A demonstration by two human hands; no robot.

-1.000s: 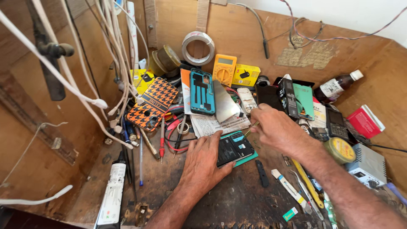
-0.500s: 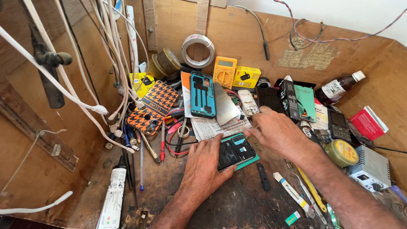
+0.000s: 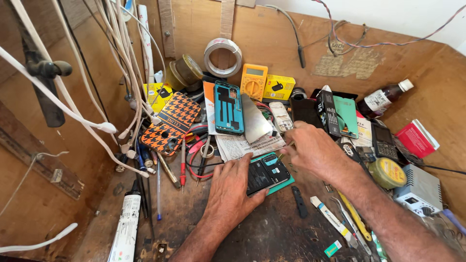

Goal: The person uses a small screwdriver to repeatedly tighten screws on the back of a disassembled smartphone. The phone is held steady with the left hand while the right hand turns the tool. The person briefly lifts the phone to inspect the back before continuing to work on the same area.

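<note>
Head view of a cluttered wooden desk (image 3: 272, 237) with board walls at its back and left edges. The left hand (image 3: 233, 187) lies flat, palm down, near the middle of the desk, its spread fingers pressing on the left end of an opened phone (image 3: 269, 172) whose back cover is off. The phone rests on a green mat (image 3: 284, 183), tilted, just in front of a printed paper sheet (image 3: 245, 144). The right hand (image 3: 313, 148) comes in from the right, its fingers pinched together on a thin tool (image 3: 283, 151) whose tip meets the upper right corner of the phone; what kind of tool it is cannot be told. Toward the back edge, a teal phone frame (image 3: 228, 107) leans beside a bare metal plate (image 3: 255, 121), with a yellow multimeter (image 3: 253, 81) and a roll of tape (image 3: 222, 57) behind them. An orange patterned phone cover (image 3: 171, 123) lies toward the left edge, under hanging white cables (image 3: 126, 73). Near the right edge lie a round yellow tin (image 3: 387, 172), a red box (image 3: 416, 139) and a brown bottle (image 3: 383, 99). A white tube (image 3: 125, 228) lies at the front left corner.
</note>
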